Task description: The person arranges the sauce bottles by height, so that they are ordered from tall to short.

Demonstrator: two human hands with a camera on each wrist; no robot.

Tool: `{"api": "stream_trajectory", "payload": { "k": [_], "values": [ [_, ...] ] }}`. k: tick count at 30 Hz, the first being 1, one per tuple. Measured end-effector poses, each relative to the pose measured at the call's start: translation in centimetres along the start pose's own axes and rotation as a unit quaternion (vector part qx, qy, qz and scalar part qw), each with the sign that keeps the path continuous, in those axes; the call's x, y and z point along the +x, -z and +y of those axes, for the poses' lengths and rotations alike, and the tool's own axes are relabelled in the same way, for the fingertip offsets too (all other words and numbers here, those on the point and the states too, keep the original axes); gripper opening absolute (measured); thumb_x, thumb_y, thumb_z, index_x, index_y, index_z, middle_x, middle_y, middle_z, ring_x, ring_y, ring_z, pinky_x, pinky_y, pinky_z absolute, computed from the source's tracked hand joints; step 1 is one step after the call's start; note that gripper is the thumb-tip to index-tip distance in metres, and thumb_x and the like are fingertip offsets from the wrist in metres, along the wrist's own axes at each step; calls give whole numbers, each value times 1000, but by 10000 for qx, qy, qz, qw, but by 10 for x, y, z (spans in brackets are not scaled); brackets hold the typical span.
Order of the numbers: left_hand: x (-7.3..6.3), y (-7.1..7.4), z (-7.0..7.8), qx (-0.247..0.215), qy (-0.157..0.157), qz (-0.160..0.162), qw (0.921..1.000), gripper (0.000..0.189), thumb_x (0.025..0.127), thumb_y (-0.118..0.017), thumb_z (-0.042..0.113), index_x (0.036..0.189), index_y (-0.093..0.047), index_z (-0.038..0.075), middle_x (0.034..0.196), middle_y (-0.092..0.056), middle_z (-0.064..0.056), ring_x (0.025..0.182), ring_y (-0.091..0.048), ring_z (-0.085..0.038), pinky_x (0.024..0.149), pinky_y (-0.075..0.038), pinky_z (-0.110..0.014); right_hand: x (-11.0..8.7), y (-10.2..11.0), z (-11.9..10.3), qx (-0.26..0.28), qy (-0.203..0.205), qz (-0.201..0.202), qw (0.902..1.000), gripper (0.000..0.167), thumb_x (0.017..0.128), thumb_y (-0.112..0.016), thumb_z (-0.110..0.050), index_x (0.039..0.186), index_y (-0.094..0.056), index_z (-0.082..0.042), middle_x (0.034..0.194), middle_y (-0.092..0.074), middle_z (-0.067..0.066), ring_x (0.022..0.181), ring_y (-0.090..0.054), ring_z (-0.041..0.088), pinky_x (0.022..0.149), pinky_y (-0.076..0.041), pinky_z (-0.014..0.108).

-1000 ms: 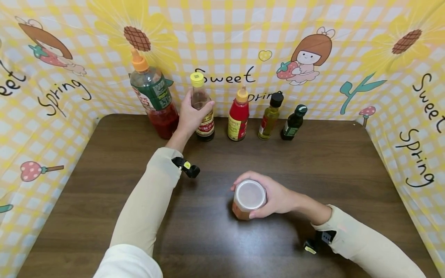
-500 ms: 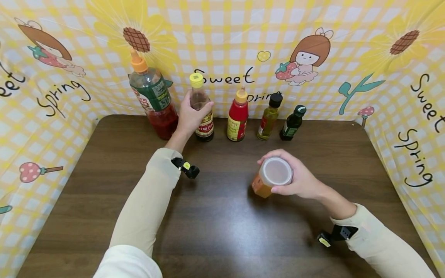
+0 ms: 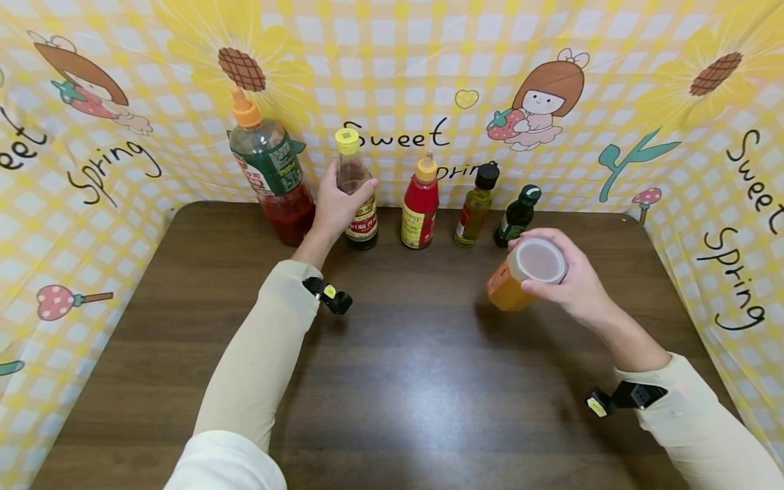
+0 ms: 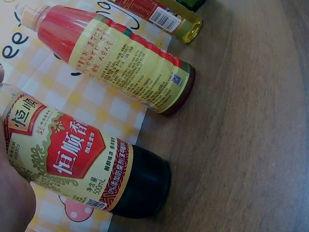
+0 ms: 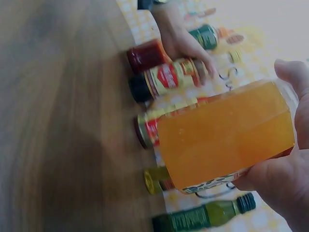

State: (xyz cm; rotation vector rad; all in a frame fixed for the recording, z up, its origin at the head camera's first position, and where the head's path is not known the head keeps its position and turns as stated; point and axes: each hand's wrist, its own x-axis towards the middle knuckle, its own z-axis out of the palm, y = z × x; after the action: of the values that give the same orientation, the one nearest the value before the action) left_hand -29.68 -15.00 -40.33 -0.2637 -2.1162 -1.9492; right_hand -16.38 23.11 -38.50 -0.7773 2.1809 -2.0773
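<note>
At the back of the table, my left hand (image 3: 338, 203) grips a vinegar bottle (image 3: 363, 221) with a yellow cap; its cream and red label fills much of the left wrist view. The bottle stands upright. Over the right part of the table, my right hand (image 3: 572, 275) holds a jar (image 3: 510, 286) of orange contents under a pale round lid. In the right wrist view the jar (image 5: 227, 137) looks raised off the wood, thumb and fingers around its lid end. Just beyond the jar stands a small dark green bottle (image 3: 516, 216).
A large bottle of red sauce (image 3: 288, 211) with an orange nozzle stands left of the vinegar. To the right are a red squeeze bottle (image 3: 419, 211) and a slim oil bottle (image 3: 473, 212). Checked cloth (image 3: 392, 68) hangs behind the brown table (image 3: 392, 381).
My right hand has carried the jar from the table's middle to the right and farther back, near the small green bottle. The left hand keeps its grip on the vinegar bottle.
</note>
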Motion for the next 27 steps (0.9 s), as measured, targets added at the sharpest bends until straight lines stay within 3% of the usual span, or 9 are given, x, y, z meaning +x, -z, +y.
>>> {"api": "stream_trajectory", "payload": {
  "k": [9,14,21,27],
  "values": [
    [1,-1,0,-11,14,-15,10000,38,89,-79,17,119,-56,10,110,-63,-4,108,-61,-19,97,-50,-36,3,26,-4,338,-166,994,9943,55,82,-60,27,132,-55,2,123,-70,5,112,-61,17,89,-52,20],
    [1,-1,0,-23,-21,-8,10000,37,89,-79,17,117,-56,10,109,-62,-3,109,-61,-19,97,-50,-36,8,40,-3,328,-328,1559,9867,51,85,-62,23,128,-60,-6,121,-64,2,107,-55,19,83,-51,18],
    [1,-1,0,4,-34,-20,10000,37,89,-80,18,117,-56,11,110,-62,-3,110,-61,-19,99,-49,-39,16,56,6,85,-681,2349,9696,48,86,-69,16,125,-62,-13,121,-51,1,106,-46,17,80,-47,16],
    [0,0,0,-39,-42,-24,10000,37,89,-80,19,117,-56,11,110,-62,-3,110,-61,-19,99,-49,-39,26,66,17,-159,-1165,2943,9485,51,86,-77,6,129,-60,-15,123,-47,-5,106,-45,13,81,-43,16]
  ]
}}
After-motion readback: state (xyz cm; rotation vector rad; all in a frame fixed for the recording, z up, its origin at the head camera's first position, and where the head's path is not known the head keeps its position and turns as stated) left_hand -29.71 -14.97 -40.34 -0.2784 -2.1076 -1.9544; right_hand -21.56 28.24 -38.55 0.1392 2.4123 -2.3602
